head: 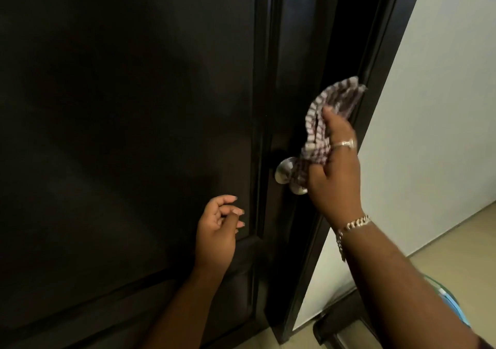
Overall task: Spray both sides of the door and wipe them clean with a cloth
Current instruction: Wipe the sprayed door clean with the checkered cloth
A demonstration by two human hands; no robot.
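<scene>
**Wipe in progress at the knob**

R hand (336, 171) pinches checked cloth (319, 131), bunched just above the grip, against door (120, 134) beside knob (285, 175). L hand (216, 230) hangs loose, holding nothing. No spray seen; I'd say far side's left.

Pale wall (442, 107) at right; beige floor (456, 254) below it; dark furniture piece (346, 319) low, dim light.

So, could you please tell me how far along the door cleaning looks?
Nothing looks finished: the dark door shows no visible spray. In hand: the right hand holds the checked cloth by the knob; the left hand is empty. Wiping and the hidden far side remain.
</scene>
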